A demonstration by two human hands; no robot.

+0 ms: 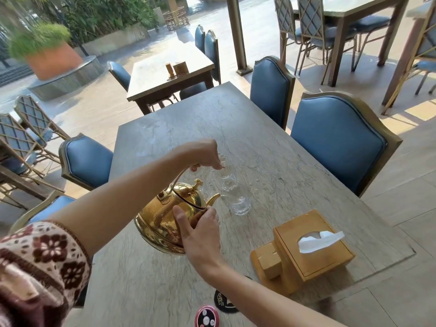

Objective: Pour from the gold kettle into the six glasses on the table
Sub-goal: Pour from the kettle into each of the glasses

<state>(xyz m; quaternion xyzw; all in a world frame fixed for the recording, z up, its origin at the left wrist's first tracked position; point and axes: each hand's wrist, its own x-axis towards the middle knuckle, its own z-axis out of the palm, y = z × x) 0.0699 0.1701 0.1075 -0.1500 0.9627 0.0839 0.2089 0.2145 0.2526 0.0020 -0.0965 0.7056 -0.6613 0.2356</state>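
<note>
The gold kettle (169,213) hangs tilted above the stone table (271,147), its spout pointing right at the rim of a clear glass (239,202). My left hand (203,155) grips the top of the kettle's thin arched handle. My right hand (200,230) presses against the kettle's lower side near the spout base. Another clear glass (226,177) stands just behind the first, and more glasses lie partly hidden behind the kettle and my left hand.
A wooden tissue box (311,246) on a wooden holder stands at the right front. Two round coasters (207,317) lie at the near edge. Blue padded chairs (339,140) line both sides of the table.
</note>
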